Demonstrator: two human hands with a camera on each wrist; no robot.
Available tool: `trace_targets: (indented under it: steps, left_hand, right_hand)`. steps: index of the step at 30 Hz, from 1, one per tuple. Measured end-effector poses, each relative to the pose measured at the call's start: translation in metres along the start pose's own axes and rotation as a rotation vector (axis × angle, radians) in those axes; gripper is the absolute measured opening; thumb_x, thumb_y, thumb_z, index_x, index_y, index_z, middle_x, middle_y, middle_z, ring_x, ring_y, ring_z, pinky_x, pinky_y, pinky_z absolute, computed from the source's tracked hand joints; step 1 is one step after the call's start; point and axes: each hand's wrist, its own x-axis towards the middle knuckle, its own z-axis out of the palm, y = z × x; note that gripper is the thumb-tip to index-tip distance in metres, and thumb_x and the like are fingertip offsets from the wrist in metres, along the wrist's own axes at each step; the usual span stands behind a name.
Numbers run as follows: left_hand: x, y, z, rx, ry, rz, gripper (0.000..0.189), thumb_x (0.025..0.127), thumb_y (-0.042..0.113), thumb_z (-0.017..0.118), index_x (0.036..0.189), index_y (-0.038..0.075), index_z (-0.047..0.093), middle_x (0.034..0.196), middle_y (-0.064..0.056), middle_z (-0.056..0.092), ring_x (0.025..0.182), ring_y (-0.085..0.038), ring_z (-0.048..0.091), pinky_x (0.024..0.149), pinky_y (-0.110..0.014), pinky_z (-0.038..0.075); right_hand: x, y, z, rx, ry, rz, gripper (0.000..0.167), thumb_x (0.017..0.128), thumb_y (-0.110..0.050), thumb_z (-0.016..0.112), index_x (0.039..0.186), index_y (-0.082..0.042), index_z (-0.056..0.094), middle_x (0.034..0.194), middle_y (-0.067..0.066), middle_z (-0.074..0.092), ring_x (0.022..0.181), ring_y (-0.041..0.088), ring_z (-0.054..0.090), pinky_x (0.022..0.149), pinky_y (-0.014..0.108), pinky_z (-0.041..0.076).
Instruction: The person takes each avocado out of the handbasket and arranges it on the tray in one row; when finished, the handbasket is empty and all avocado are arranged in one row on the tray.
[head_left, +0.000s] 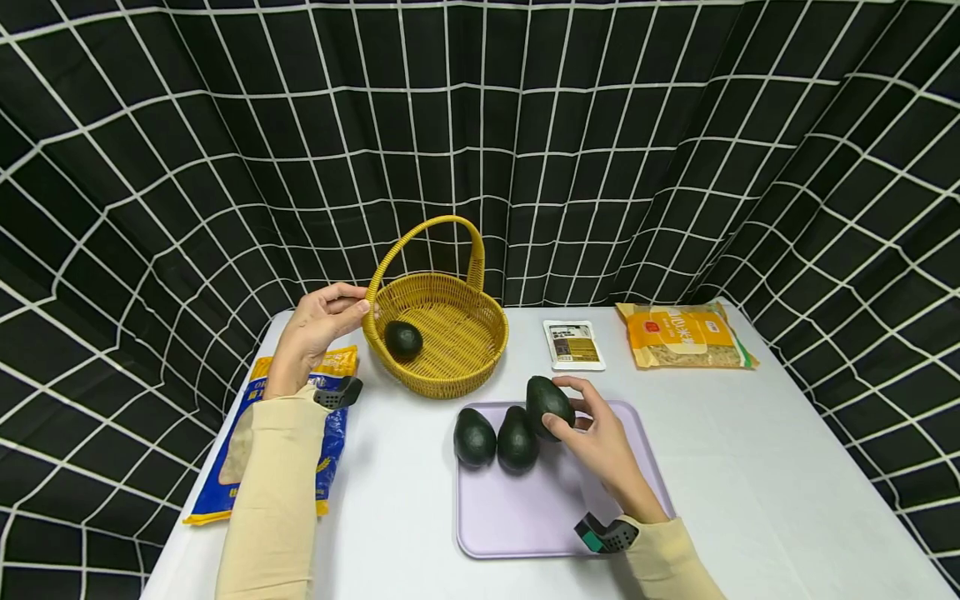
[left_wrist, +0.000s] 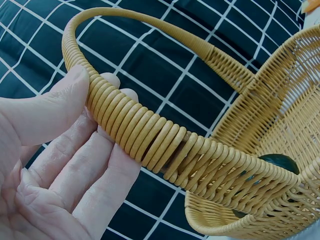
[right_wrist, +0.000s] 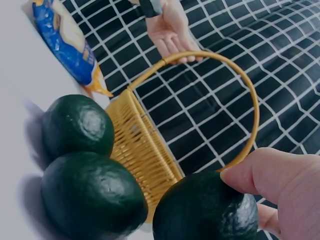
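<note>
My left hand [head_left: 318, 327] pinches the handle of a yellow wicker basket [head_left: 457, 386] on its left side, thumb on one face and fingers behind, as the left wrist view shows. Inside the basket lies one dark green avocado [head_left: 403, 340], near the left wall. With thumb and fingers my right hand [head_left: 600, 433] grips another avocado [head_left: 550, 407] over the back part of a lilac tray [head_left: 517, 525]. Two more avocados, one at the tray's back left corner [head_left: 475, 437] and one beside it [head_left: 517, 440], sit to the left of the held one.
A blue and yellow bag [head_left: 337, 450] lies at the left, partly under my left forearm. Behind the tray lies a small white packet [head_left: 573, 345], with an orange bag [head_left: 686, 336] at the back right. A black gridded curtain [head_left: 555, 150] hangs behind the white table [head_left: 750, 483].
</note>
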Motion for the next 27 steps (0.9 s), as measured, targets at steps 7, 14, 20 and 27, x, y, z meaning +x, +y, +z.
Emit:
trace_targets:
  steps: [7,14,20,27]
  left_hand:
    - [-0.001,0.002,0.001,-0.009,0.011,0.000,0.016,0.097,0.015,0.069,0.113,0.015,0.070,0.098,0.009,0.076,0.091,-0.003,0.072,0.085,-0.017,0.058]
    - [0.000,0.002,0.000,-0.018,0.005,0.015,0.015,0.098,0.014,0.068,0.112,0.014,0.069,0.097,0.008,0.077,0.092,-0.004,0.072,0.085,-0.017,0.057]
    - [0.000,0.001,0.000,-0.028,-0.003,0.019,0.014,0.098,0.014,0.067,0.112,0.014,0.069,0.098,0.007,0.077,0.092,-0.004,0.072,0.086,-0.017,0.057]
    - [-0.001,0.000,0.001,-0.044,-0.005,0.019,0.015,0.098,0.013,0.067,0.113,0.013,0.068,0.098,0.006,0.077,0.092,-0.004,0.072,0.086,-0.018,0.057]
  right_hand:
    - [-0.007,0.012,-0.004,-0.051,0.046,0.042,0.055,0.087,-0.020,0.078,0.137,-0.029,0.057,0.128,0.014,0.064,0.096,0.023,0.064,0.075,0.028,0.051]
    - [-0.014,0.027,-0.004,-0.129,0.079,0.038,0.054,0.086,-0.023,0.080,0.135,-0.032,0.058,0.120,0.016,0.068,0.083,0.022,0.063,0.073,0.029,0.050]
    - [-0.016,0.037,0.000,-0.285,0.122,-0.082,0.054,0.083,-0.023,0.081,0.132,-0.027,0.060,0.106,0.014,0.074,0.077,0.017,0.066,0.072,0.031,0.051]
    - [-0.017,0.040,0.003,-0.335,0.152,-0.179,0.053,0.081,-0.021,0.082,0.130,-0.023,0.062,0.100,0.014,0.074,0.074,0.018,0.068,0.069,0.033,0.052]
